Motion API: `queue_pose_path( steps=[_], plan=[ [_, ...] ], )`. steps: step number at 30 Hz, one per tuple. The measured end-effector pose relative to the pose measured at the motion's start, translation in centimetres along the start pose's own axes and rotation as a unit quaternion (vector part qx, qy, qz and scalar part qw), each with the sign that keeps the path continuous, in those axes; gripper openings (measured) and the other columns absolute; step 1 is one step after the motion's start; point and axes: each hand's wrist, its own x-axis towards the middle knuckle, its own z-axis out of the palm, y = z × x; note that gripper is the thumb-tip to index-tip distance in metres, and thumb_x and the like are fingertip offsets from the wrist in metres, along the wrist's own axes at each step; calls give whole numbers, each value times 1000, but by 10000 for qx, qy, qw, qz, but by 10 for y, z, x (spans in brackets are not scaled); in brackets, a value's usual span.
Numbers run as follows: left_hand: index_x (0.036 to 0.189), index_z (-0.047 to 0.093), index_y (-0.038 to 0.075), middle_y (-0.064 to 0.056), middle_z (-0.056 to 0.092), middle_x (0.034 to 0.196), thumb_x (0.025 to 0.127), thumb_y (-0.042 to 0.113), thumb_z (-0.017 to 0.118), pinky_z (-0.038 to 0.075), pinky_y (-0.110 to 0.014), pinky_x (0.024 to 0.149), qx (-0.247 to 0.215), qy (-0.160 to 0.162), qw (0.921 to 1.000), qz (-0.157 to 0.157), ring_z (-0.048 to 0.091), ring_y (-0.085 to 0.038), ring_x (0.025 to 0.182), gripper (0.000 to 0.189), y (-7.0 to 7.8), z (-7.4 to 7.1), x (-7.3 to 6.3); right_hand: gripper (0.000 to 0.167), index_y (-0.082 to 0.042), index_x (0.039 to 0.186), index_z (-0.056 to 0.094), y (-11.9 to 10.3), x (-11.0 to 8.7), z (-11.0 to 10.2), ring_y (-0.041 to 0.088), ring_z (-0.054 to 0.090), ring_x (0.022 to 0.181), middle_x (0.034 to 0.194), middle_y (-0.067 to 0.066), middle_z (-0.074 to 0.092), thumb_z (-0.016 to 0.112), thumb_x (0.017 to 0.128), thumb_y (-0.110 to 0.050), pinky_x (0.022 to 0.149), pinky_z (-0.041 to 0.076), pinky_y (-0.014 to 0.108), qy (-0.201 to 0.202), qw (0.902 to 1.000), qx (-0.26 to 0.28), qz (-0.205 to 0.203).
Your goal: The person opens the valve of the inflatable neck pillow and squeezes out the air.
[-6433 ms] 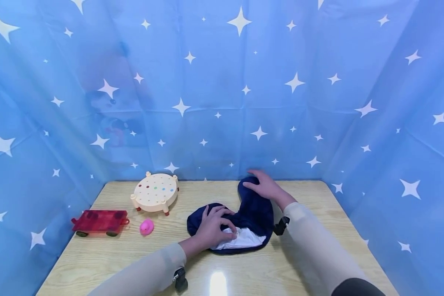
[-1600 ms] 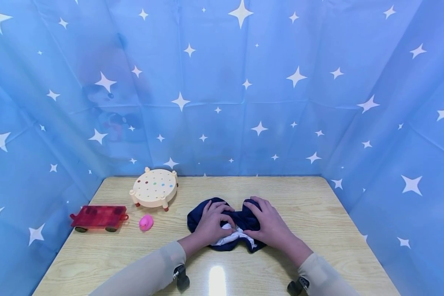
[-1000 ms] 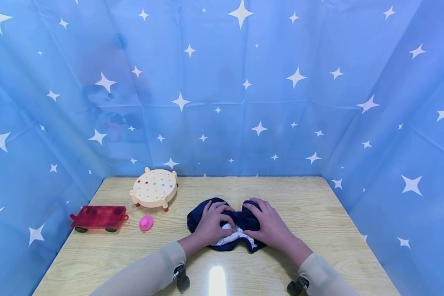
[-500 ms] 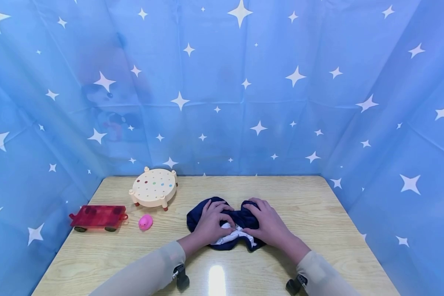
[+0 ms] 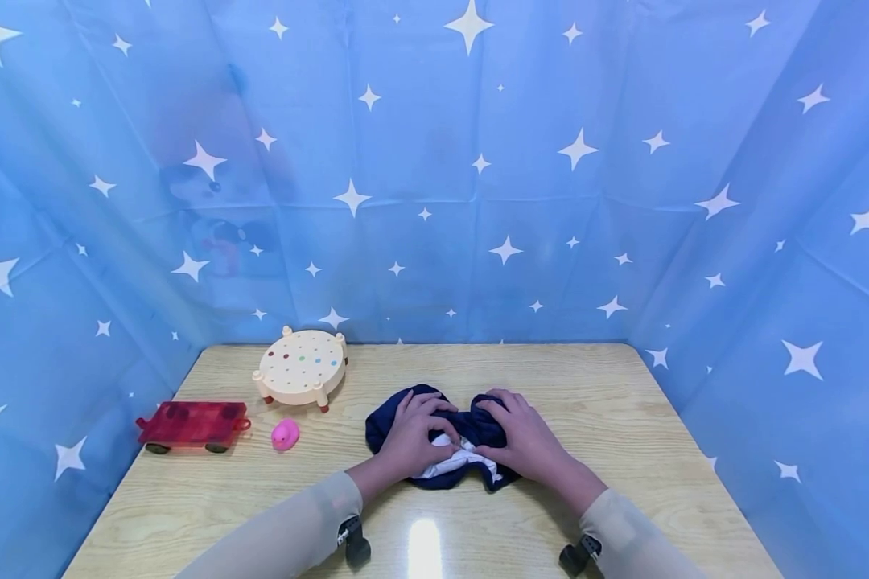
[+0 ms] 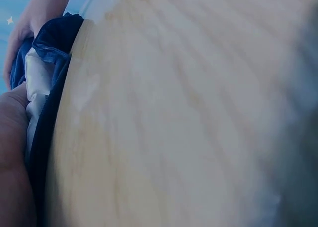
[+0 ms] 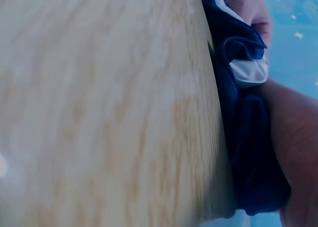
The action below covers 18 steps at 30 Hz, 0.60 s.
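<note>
A navy, plush, U-shaped neck pillow [image 5: 384, 422] lies bunched up on the table near its middle. Its zipped opening gapes, with the white inner [image 5: 455, 464] showing along the near side. My left hand [image 5: 409, 442] grips the pillow's left part, thumb at the white inner and fingers over the top. On the right part, my right hand [image 5: 532, 442] holds the folded cloth between thumb and curled fingers. In the right wrist view the zip edge of the pillow [image 7: 256, 152] is visible beside the white inner [image 7: 251, 72]. Both palms hide some of the pillow.
Left of the pillow sit a pink toy duck [image 5: 286, 435], a translucent red toy wagon [image 5: 191, 425] and a cream round toy stool [image 5: 300, 366] with coloured dots. A blue star-patterned curtain [image 5: 434, 177] surrounds the wooden table [image 5: 608, 402].
Since the oldest frame, my right hand has come nearer from the pillow's far end, and the right side is folded in and bunched. Over the last second both hands stay nearly still.
</note>
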Motion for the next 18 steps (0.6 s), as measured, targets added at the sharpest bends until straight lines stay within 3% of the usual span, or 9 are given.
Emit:
queue_pose_path(
  steps=[18],
  plan=[
    [89, 79, 39, 10, 65, 146, 91, 29, 92, 9, -69, 131, -258, 106, 9996, 17, 40, -27, 158, 17, 0, -2, 0, 70, -20, 151, 64, 3, 2, 4, 37, 53, 143, 158, 10, 54, 88, 93, -52, 111, 50, 60, -168, 9999, -8, -7]
  ],
)
